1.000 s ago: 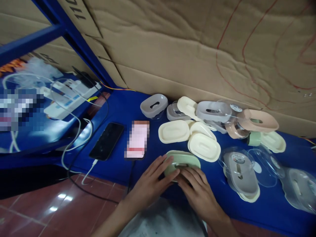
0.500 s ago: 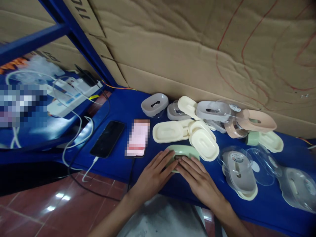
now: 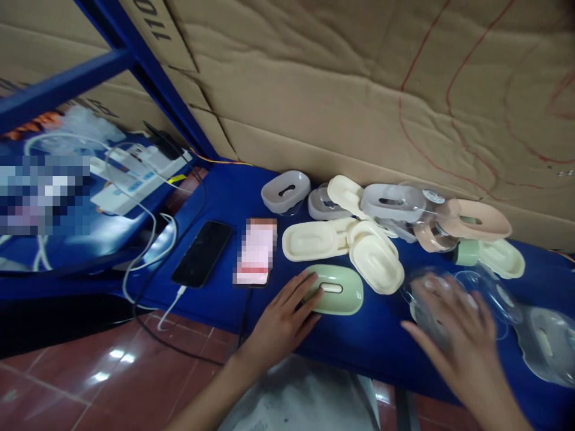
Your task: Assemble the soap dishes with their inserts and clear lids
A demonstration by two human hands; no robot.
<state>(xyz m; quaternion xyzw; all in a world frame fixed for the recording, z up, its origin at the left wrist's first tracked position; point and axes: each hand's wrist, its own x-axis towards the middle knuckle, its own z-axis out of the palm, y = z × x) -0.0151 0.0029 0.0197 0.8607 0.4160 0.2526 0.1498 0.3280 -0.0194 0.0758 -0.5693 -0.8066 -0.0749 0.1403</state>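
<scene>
A green oval dish [image 3: 344, 299] with a slot in its middle lies on the blue table. My left hand [image 3: 287, 311] rests its fingertips on the dish's left side, fingers extended. Over at the right, my right hand [image 3: 458, 329] is spread above a grey dish with a clear lid [image 3: 422, 287] and partly covers them; whether it touches them I cannot tell. Just behind the green dish lie cream oval trays [image 3: 377, 261], and another cream tray [image 3: 308, 240] is farther left.
Along the cardboard wall stand grey dishes [image 3: 286, 191] and a peach dish [image 3: 478, 219]. A black phone [image 3: 202, 254] and a lit phone [image 3: 256, 251] lie left, with cables and a power strip [image 3: 139, 182]. Another grey dish [image 3: 545, 341] sits far right.
My right hand has left the green dish and moved right, over the grey dish and clear lid. The green dish's slot is now uncovered. My left hand stays on its side.
</scene>
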